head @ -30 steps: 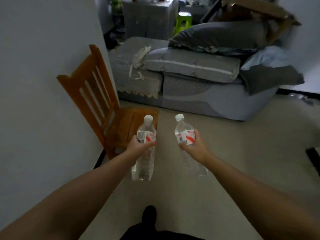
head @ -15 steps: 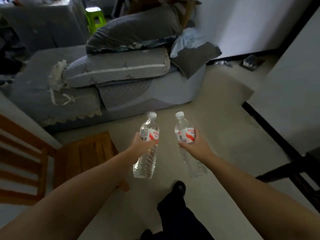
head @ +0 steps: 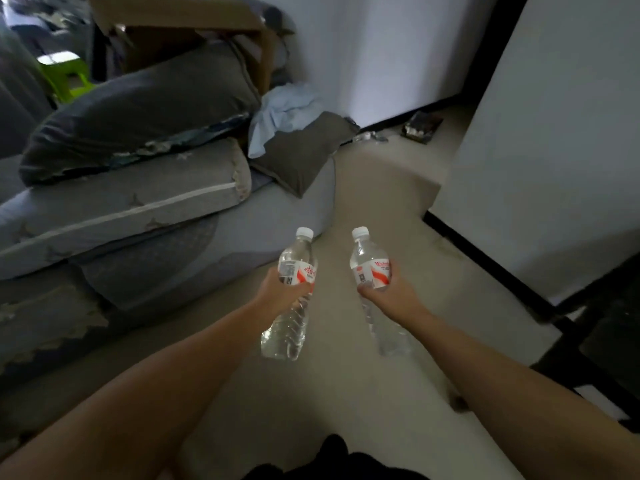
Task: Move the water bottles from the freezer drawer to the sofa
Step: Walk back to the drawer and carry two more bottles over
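Just off the sofa's [head: 194,251] near corner, left hand [head: 280,295] and right hand [head: 391,295] each have fingers wrapped round a water bottle [head: 292,296] [head: 372,271] at the label, so I'd lay both flat on the seat, not toss them

I see my left hand [head: 282,292] gripping one water bottle [head: 292,299] and my right hand [head: 388,294] gripping another bottle [head: 372,271]. Both are held over the floor [head: 398,202], near the sofa [head: 173,237].
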The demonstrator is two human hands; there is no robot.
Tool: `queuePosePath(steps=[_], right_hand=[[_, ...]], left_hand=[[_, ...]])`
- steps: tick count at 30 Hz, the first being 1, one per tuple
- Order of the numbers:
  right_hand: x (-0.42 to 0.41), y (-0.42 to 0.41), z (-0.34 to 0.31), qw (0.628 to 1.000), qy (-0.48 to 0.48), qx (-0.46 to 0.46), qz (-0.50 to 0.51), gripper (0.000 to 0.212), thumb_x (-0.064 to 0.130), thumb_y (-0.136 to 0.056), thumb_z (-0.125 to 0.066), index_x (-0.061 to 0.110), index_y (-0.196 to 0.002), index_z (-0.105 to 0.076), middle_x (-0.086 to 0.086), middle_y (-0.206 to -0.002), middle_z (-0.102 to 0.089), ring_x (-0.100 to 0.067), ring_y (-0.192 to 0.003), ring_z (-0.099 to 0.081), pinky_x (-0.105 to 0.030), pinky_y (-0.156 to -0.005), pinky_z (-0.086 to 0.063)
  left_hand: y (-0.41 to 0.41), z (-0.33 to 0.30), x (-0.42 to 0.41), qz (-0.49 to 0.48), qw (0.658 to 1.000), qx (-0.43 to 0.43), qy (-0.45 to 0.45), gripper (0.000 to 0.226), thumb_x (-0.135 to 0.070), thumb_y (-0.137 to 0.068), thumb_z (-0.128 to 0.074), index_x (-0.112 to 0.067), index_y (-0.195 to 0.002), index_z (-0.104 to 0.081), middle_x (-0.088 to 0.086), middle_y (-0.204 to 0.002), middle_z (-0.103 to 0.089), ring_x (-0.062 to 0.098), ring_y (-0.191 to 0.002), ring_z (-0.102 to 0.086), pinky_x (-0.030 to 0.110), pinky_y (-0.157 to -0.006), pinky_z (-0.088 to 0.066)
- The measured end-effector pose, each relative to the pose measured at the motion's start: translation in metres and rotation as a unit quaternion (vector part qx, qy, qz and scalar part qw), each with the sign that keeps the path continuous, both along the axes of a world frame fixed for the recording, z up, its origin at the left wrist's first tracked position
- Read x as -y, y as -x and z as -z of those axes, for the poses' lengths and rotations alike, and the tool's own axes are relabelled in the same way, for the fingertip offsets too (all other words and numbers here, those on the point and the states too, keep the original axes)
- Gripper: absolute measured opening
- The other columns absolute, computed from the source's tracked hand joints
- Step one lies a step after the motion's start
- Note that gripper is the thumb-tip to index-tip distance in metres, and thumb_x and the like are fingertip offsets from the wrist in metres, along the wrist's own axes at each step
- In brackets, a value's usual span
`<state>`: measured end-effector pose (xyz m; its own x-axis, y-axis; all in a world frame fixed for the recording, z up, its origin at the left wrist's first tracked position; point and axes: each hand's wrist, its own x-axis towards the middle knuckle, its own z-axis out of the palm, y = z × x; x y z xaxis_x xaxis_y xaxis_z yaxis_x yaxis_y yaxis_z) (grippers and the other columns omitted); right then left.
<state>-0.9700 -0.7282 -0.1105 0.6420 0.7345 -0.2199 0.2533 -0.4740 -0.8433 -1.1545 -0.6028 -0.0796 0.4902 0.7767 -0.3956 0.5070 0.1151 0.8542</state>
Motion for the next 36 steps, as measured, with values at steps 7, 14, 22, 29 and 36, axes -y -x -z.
queuePosePath(steps=[7,14,22,29,36], right_hand=[[-0.025,-0.080,0.016,0.996,0.048,-0.011,0.075,0.068,0.042,-0.069,-0.071,0.030,-0.127,-0.037,0.002,-0.105,-0.062,-0.018,-0.086,-0.063,-0.031,-0.077,-0.050],[-0.063,-0.181,0.031,0.983,0.057,-0.012,0.173,0.085,0.041,-0.073,-0.072,0.028,-0.142,-0.023,0.003,-0.110,-0.054,-0.017,-0.088,-0.059,-0.028,-0.075,-0.046],[-0.113,-0.293,0.005,0.937,0.019,-0.014,0.348,0.079,0.041,-0.070,-0.074,0.028,-0.135,-0.033,0.004,-0.106,-0.058,-0.014,-0.082,-0.058,-0.028,-0.074,-0.042],[-0.097,-0.339,0.004,0.900,0.006,-0.043,0.433,0.084,0.040,-0.071,-0.075,0.029,-0.140,-0.028,0.004,-0.114,-0.057,-0.014,-0.089,-0.059,-0.028,-0.076,-0.048],[-0.033,-0.403,0.009,0.864,0.014,-0.050,0.501,0.082,0.033,-0.078,-0.073,0.024,-0.144,-0.025,-0.004,-0.125,-0.055,-0.020,-0.102,-0.060,-0.034,-0.084,-0.053]], left_hand=[[-0.094,0.015,-0.045,0.083,0.995,-0.005,0.048,0.020,-0.012,-0.084,-0.070,0.000,-0.099,-0.064,0.013,-0.085,-0.068,0.017,-0.071,-0.069,0.025,-0.069,-0.056],[-0.232,0.032,-0.122,0.171,0.985,-0.002,0.038,0.020,-0.013,-0.080,-0.073,-0.016,-0.095,-0.061,0.004,-0.085,-0.068,0.007,-0.065,-0.065,0.016,-0.053,-0.050],[-0.417,0.025,-0.218,0.299,0.953,-0.034,0.015,0.062,-0.032,-0.060,-0.082,-0.020,-0.110,-0.048,0.007,-0.107,-0.067,0.026,-0.096,-0.067,0.046,-0.091,-0.053],[-0.518,0.031,-0.199,0.380,0.924,-0.041,0.005,0.063,-0.037,-0.058,-0.082,-0.020,-0.113,-0.055,0.004,-0.104,-0.068,0.018,-0.086,-0.066,0.025,-0.061,-0.050],[-0.630,0.038,-0.121,0.491,0.871,-0.032,-0.003,0.061,-0.028,-0.067,-0.081,-0.017,-0.118,-0.049,0.004,-0.109,-0.062,0.017,-0.089,-0.062,0.022,-0.060,-0.047]])
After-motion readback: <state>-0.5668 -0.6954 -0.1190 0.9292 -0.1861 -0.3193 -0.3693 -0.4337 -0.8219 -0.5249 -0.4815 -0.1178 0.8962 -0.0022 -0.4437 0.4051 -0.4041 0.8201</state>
